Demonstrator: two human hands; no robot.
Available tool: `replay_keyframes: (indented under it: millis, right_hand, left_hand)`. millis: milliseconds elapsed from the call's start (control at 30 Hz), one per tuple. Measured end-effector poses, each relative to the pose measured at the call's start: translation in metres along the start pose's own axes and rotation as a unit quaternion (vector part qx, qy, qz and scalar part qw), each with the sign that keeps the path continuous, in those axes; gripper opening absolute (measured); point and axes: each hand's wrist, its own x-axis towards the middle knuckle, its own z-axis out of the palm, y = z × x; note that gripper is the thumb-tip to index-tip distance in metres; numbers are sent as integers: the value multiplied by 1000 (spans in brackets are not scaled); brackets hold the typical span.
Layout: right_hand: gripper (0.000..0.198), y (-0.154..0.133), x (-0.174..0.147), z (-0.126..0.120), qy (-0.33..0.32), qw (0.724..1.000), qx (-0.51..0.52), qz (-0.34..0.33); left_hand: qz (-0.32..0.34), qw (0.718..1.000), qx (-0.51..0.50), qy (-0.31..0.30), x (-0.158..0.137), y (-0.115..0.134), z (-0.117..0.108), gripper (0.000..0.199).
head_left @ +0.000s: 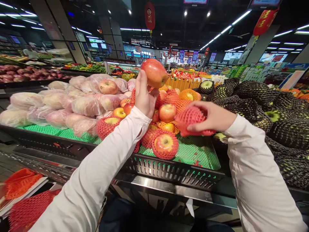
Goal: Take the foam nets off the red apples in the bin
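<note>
High above the piled red-and-yellow apples (pixel 167 112), a glossy round red apple (pixel 154 72) is being held in the left hand's (pixel 145 98) half-curled grip, a red foam-mesh sleeve (pixel 189 120) is clasped by the right hand (pixel 213 116), and a bruising drop could be caused by slick skin.

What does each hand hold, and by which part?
The left hand holds a red apple by its lower left side; the right hand holds a red foam net by its right side, contents unclear.

Glossy smooth apple (pixel 154 73), matt foam net (pixel 189 118), plastic basket (pixel 169 170)
</note>
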Motion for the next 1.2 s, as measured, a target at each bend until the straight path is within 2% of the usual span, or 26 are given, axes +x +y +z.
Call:
replay_keyframes:
  millis: [100, 167, 267, 367, 467, 533, 633, 700, 800, 900, 967, 1033, 1067, 1133, 1167, 1200]
  right_hand:
    - [51, 2, -2, 1, -227, 973, -29, 29]
    - [52, 6, -1, 3, -298, 952, -60, 45]
    - [48, 8, -1, 7, -323, 935, -112, 91]
    - [45, 8, -6, 11, -345, 912, -161, 153]
    - [44, 9, -14, 12, -369, 898, -188, 150]
    - [53, 11, -19, 9, -358, 905, -193, 124]
    - [76, 13, -23, 3, -303, 935, -174, 65]
    - [71, 13, -24, -1, -301, 941, -150, 43]
    - [52, 12, -21, -1, -336, 932, -128, 51]
    - [51, 14, -18, 4, -338, 933, -112, 51]
    - [53, 16, -16, 9, -342, 934, -93, 50]
    - [57, 20, -11, 14, -333, 940, -50, 49]
    - [60, 22, -7, 15, -315, 948, -25, 42]
    - [65, 29, 3, 16, -216, 976, 35, -5]
    - [65, 33, 9, 15, -137, 989, 23, -49]
    - [62, 38, 15, 14, -12, 995, 1, -98]
  left_hand:
    - [-17, 996, -81, 42, 2, -3, -3, 115]
    - [-6, 998, -44, 41, 4, -7, -7, 102]
    - [22, 998, 50, 19, 8, -15, -14, 79]
    - [41, 995, 93, 21, 13, -23, -21, 78]
    - [44, 991, 126, 29, 16, -26, -26, 82]
    - [47, 987, 153, 20, 17, -26, -29, 86]
    - [50, 983, 176, 8, 18, -26, -32, 90]
    - [42, 985, 165, 18, 18, -26, -33, 90]
    - [29, 991, 123, 35, 17, -26, -31, 85]
    - [12, 996, 66, 51, 11, -19, -23, 73]
    - [-5, 997, 29, 73, 6, -13, -15, 57]
    - [4, 998, 14, 69, 1, -9, -8, 46]
    - [22, 998, 23, 59, -1, -8, -5, 47]
    - [81, 993, 73, 45, -3, -9, -3, 61]
    - [117, 986, 107, 51, -2, -10, -3, 68]
    - [149, 976, 142, 68, 0, -11, -4, 73]
